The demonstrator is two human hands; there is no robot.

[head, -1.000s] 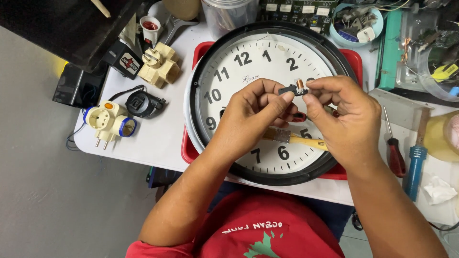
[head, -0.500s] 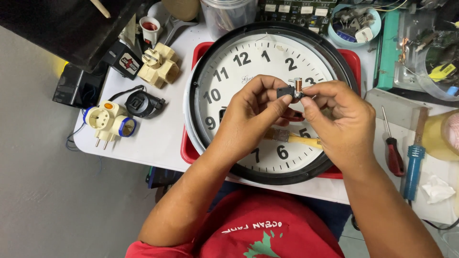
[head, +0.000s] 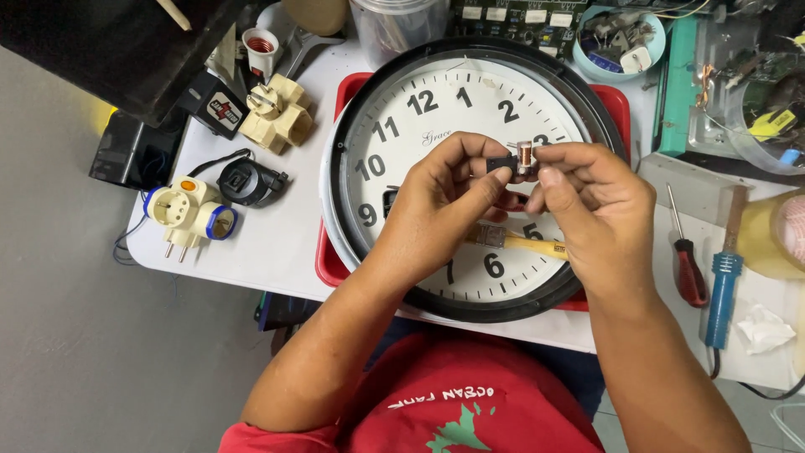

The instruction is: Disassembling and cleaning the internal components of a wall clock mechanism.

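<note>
Both hands meet above the face of a large round wall clock (head: 419, 159), which lies flat on a red tray (head: 329, 267) on the white table (head: 277, 235). The left hand (head: 444, 210) pinches a small black part (head: 501, 163) between thumb and fingertips, closed tight on it. The right hand (head: 599, 214) pinches a small copper coil (head: 526, 157) that sits against that black part; its thumb and forefinger are closed on the coil, so the two pieces touch just above the clock's right half. Under the hands, on the clock face, lies a tool with a yellow handle (head: 537, 245). Left of the clock sit a cream plug adapter (head: 277, 117), a black adapter (head: 249, 182) and a white adapter with blue rings (head: 189, 211). Right of the clock lie a red screwdriver (head: 688, 268) and a blue-handled soldering iron (head: 723, 281). Beyond the clock's top right stands a pale blue bowl (head: 658, 38) of small parts.
</note>
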